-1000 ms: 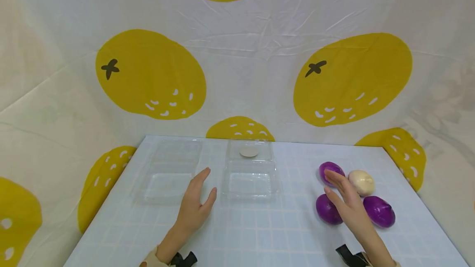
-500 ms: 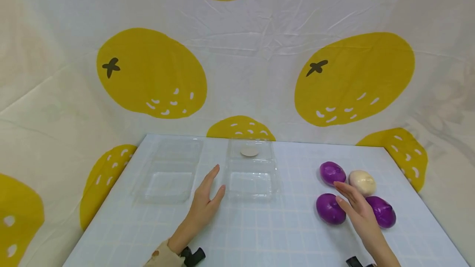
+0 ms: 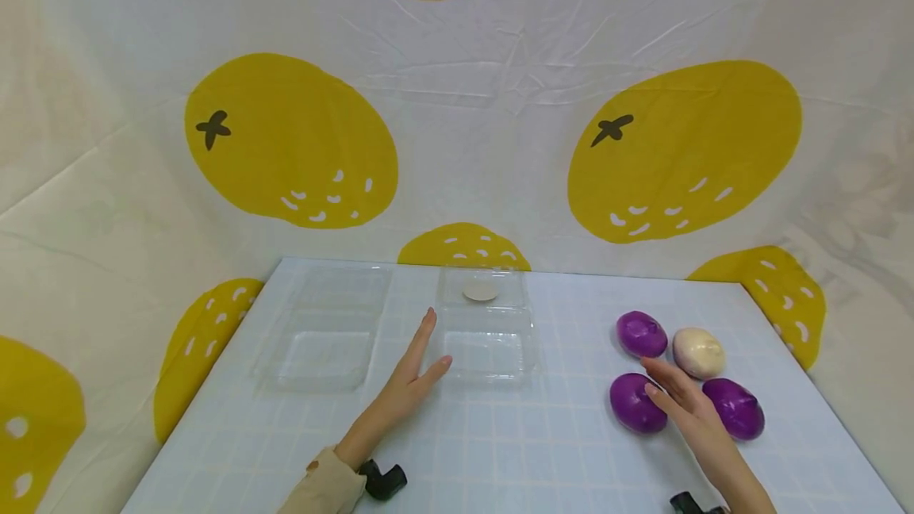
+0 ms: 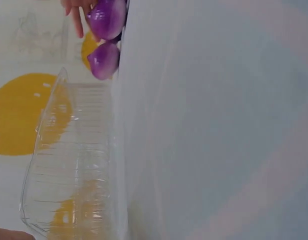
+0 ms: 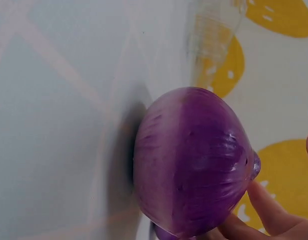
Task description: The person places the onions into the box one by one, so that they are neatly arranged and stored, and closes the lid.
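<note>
My left hand [image 3: 403,395] hovers with straight fingers at the left edge of a clear plastic clamshell box [image 3: 485,351]. In the left wrist view, two of its fingertips [image 4: 8,234] show beside the box's wall. My right hand [image 3: 696,415] is over the onions at the right, thumb and fingers apart. Its thumb overlaps the front purple onion [image 3: 634,404] in the head view. A purple onion [image 5: 194,160] fills the right wrist view, hiding part of the fingers behind it. Around that hand lie another purple onion [image 3: 737,411], a rear purple onion [image 3: 640,333] and a white onion [image 3: 698,351].
Left of the middle box stands a second clear clamshell box [image 3: 324,355], lid folded back. The middle box's raised lid bears a pale oval label [image 3: 481,291]. A light checked cloth covers the table [image 3: 514,450]. Behind hangs a fruit-print curtain [image 3: 485,157].
My left hand has moved right, from between the two boxes to the middle box's edge. My right hand has shifted slightly right and toward me, uncovering more of the rear and front purple onions.
</note>
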A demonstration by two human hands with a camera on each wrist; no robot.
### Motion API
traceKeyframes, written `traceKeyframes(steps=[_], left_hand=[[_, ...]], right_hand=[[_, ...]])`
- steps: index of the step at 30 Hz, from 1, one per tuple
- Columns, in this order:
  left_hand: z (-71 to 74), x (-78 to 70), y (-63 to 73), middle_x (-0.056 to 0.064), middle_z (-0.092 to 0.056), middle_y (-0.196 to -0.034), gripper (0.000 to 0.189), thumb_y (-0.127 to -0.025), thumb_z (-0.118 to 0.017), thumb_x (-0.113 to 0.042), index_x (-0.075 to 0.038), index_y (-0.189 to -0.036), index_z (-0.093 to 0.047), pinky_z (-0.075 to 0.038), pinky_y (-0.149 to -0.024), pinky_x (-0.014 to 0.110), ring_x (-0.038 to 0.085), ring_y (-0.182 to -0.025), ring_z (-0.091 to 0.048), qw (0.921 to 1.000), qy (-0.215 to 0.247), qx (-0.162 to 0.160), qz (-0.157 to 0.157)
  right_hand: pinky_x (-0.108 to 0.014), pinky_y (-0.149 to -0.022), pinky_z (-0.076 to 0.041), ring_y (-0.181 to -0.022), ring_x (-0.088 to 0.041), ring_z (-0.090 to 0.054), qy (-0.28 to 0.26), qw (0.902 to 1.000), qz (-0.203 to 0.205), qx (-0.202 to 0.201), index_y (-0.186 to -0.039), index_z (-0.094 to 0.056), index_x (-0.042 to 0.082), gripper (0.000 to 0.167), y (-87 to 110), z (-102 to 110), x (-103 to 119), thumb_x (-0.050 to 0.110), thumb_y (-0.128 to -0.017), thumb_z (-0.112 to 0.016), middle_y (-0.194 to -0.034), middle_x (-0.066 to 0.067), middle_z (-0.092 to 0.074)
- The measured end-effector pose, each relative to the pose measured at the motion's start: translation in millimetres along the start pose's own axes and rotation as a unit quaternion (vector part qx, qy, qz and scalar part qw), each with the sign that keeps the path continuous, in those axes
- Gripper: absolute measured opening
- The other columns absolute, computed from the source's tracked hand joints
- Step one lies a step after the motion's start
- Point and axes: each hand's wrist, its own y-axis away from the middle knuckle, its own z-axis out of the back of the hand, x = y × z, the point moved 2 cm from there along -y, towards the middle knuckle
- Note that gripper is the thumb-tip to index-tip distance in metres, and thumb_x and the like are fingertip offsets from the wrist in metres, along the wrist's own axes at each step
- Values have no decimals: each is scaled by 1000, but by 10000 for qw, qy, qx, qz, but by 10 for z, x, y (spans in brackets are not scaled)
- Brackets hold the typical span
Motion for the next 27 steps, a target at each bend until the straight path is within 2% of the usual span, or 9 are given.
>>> traceKeyframes(steps=[2,5,8,11,14,17,19,22,27], left_hand=[[-18,21,-28,2,-8,-166,69,-104,-53,-23,-14,-160,-13,-8,-121,54,22,-152,-4,9999,96,87,-11],[-35,46,-65,0,-10,-166,65,-105,-50,-17,-16,-160,-16,-6,-121,55,21,-152,-2,9996,234,111,-67],[-45,85,-92,-3,-12,-166,64,-104,-49,-13,-17,-160,-18,-5,-121,55,20,-152,-3,9992,368,73,-167],[-55,158,-97,-2,-13,-166,63,-104,-49,-10,-15,-160,-20,-5,-122,51,23,-152,-5,9983,451,55,-370],[-60,246,-81,3,-15,-166,63,-103,-51,-10,-15,-159,-22,-7,-123,36,27,-152,-7,9974,317,24,-644],[-61,312,-60,4,-14,-166,65,-102,-54,-11,-17,-159,-23,-6,-120,23,27,-152,-7,9960,109,50,-887],[-61,331,-50,5,-13,-166,67,-101,-56,-12,-16,-159,-22,-6,-119,20,27,-152,-7,9945,-29,86,-1042],[-62,340,-42,4,-10,-167,70,-100,-58,-16,-16,-159,-20,-6,-120,25,25,-152,-5,9936,-146,159,-1110],[-72,357,-42,-1,-6,-167,78,-98,-63,-25,-20,-160,-17,-11,-121,50,22,-153,-3,9959,-318,214,-823]], right_hand=[[-3,-90,-37,-124,8,-39,31,9995,-280,137,-150,-36,5,58,-22,7,-20,36,-103,-52,-149,-5,-45],[-3,-89,-36,-136,-15,-38,55,9980,-523,360,-152,-32,4,62,-47,17,-52,36,-103,-52,-154,-17,-36],[-2,-88,-34,-144,-34,-26,41,9962,-645,582,-154,-27,5,65,-71,35,-93,34,-103,-54,-157,-20,-31],[-1,-88,-33,-145,-40,-21,-40,9949,-689,737,-155,-24,6,69,-83,56,-138,31,-100,-59,-159,-20,-27],[-1,-90,-33,-145,-26,-26,-157,9940,-674,851,-156,-23,6,75,-79,71,-182,26,-96,-65,-159,-19,-25],[-1,-92,-31,-134,4,-33,-267,9935,-582,944,-156,-21,6,80,-61,81,-228,20,-93,-69,-160,-21,-23],[0,-93,-30,-122,20,-33,-367,9934,-499,965,-156,-21,5,83,-46,84,-253,17,-91,-71,-160,-21,-22],[0,-95,-27,-117,27,-32,-464,9936,-293,984,-155,-20,3,86,-32,83,-293,11,-87,-73,-160,-24,-20],[2,-96,-25,-122,25,-31,-495,9936,-72,1016,-154,-22,3,90,-16,76,-343,6,-82,-76,-158,-17,-25]])
